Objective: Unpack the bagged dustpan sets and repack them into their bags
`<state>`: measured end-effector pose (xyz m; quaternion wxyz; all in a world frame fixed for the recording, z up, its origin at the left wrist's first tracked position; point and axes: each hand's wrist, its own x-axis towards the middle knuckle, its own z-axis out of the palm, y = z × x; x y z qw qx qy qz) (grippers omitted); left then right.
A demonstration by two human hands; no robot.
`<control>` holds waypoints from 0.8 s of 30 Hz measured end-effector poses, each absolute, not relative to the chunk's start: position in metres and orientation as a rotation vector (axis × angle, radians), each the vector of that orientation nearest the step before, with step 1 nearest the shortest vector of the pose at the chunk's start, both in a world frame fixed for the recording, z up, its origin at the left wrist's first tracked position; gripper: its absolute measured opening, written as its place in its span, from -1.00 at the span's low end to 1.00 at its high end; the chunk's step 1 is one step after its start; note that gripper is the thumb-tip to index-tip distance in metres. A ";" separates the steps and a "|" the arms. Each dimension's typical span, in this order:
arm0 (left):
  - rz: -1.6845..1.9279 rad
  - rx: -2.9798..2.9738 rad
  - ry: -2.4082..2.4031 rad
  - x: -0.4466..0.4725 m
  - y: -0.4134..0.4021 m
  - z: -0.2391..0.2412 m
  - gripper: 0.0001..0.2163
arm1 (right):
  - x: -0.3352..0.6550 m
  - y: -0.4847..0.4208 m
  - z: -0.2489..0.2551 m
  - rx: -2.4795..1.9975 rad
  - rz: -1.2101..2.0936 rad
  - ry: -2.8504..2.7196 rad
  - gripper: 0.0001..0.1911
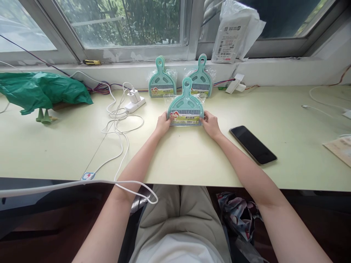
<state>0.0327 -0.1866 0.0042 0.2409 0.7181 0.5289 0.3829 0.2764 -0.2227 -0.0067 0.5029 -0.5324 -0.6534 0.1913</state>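
**Both hands on the dustpan pack**

The dustpan pack [185, 106] sits mid-desk [192, 160], straight ahead, its handle pointing away toward the window. The left hand [163, 124] grips its lower left corner and the right hand [210, 124] its lower right, both equally near. Two spare packs [162, 78] lean just behind.

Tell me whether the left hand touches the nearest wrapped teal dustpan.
Touching. The head view shows the left hand closed on the left edge of the dustpan pack, no gap; the right hand grips the opposite edge.
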 end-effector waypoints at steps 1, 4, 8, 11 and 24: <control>1.021 1.991 1.509 0.033 -0.189 0.006 -0.78 | 0.277 -0.224 -0.005 -1.285 0.463 -1.573 -0.71; 0.922 2.081 1.663 0.034 -0.196 0.011 -0.71 | 0.279 -0.226 -0.002 -1.271 0.460 -1.526 -0.71; 0.885 2.128 1.481 0.032 -0.196 0.012 -0.64 | 0.284 -0.224 -0.004 -1.249 0.468 -1.441 -0.69; 0.930 2.104 1.321 0.028 -0.190 0.008 -0.59 | 0.286 -0.222 -0.005 -1.257 0.481 -1.416 -0.66; 0.889 2.205 1.376 0.025 -0.186 0.006 -0.63 | 0.291 -0.219 -0.006 -1.340 0.452 -1.488 -0.57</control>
